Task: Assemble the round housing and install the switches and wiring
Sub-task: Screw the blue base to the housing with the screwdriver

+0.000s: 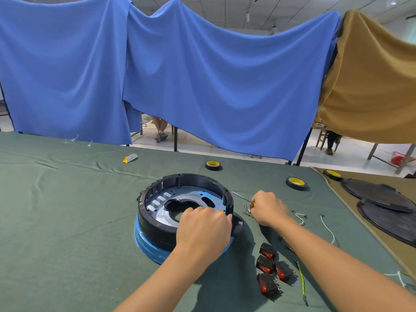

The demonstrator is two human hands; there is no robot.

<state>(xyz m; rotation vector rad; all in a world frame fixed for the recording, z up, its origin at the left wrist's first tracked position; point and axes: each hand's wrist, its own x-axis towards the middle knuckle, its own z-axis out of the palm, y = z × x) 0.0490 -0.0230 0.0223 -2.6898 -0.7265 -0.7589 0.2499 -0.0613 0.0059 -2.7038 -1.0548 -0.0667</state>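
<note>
The round black housing ring (162, 221) sits on a blue-filmed disc (148, 248) in the middle of the green cloth, with a grey metal plate (162, 212) inside it. My left hand (203, 230) grips the ring's near right rim. My right hand (267, 207), just right of the housing, holds a thin screwdriver (242, 197) with a yellow handle; its shaft points back left. Several black and red rocker switches (270, 269) lie near the front right. A green-yellow wire (301, 280) and white wires (327, 228) lie beside them.
Two rolls of black tape (212, 165) (296, 183) lie behind the housing, a third (332, 174) at the right on a brown cloth. Round black covers (378, 194) are stacked at the far right. A small orange-grey tool (130, 158) lies back left. Blue and brown cloths hang behind the table.
</note>
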